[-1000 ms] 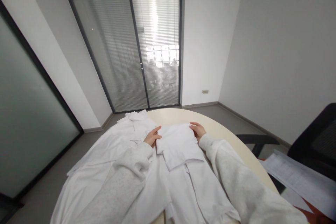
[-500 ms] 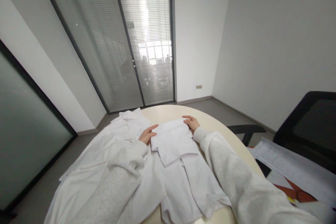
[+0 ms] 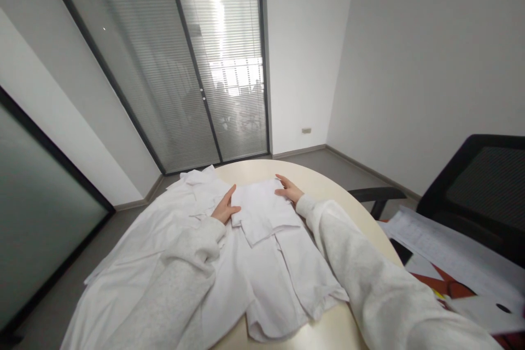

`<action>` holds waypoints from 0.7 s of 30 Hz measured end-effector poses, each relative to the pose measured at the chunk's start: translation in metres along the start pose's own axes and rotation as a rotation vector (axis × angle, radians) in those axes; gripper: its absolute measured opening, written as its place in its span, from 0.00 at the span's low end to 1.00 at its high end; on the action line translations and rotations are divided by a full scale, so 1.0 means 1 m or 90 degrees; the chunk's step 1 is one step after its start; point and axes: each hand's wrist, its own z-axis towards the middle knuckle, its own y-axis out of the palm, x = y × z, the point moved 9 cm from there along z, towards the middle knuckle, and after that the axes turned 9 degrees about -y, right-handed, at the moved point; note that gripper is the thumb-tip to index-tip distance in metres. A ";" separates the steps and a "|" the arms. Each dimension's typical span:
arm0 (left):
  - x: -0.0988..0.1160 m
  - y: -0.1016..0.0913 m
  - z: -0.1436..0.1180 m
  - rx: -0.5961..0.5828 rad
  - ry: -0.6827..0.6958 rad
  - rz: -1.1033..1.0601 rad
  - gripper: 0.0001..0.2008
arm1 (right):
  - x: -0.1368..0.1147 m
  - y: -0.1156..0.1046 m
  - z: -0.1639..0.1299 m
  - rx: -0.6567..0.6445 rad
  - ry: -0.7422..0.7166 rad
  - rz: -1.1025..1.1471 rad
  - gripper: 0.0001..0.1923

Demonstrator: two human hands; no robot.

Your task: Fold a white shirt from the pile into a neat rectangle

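A white garment [image 3: 262, 205] lies on the round table, its upper part folded over into a flat, roughly square layer. Along that layer's left edge rests my left hand [image 3: 225, 208], index finger stretched out and thumb apart on the cloth. My right hand [image 3: 290, 190] touches the top right corner with its fingers extended and spread. Neither hand is closed round the cloth. Below the folded layer, the rest of the garment runs toward me, its hem creased near the table edge. More white cloth [image 3: 164, 229] spreads out to the left, partly under my left sleeve.
The cream round table [image 3: 320, 180] has a curved far edge. At right stand a black mesh chair [image 3: 484, 191] and its armrest, with papers [image 3: 455, 246] beside the table. Sliding glass doors with blinds [image 3: 229, 115] are behind, and a frosted panel [image 3: 36, 219] is at left.
My left hand's thumb and index finger have spread wider apart at the fold's left edge. My right hand stays at the top right corner. The view has shifted slightly.
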 end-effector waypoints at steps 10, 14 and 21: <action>-0.019 -0.022 -0.001 0.178 -0.148 -0.079 0.31 | 0.024 -0.037 0.000 0.070 0.206 -0.133 0.19; -0.022 -0.018 -0.002 0.137 -0.190 -0.004 0.21 | 0.020 -0.028 0.001 -0.044 0.203 -0.220 0.20; -0.009 -0.001 -0.008 0.021 -0.178 0.147 0.20 | 0.006 0.011 -0.008 -0.140 0.153 -0.132 0.15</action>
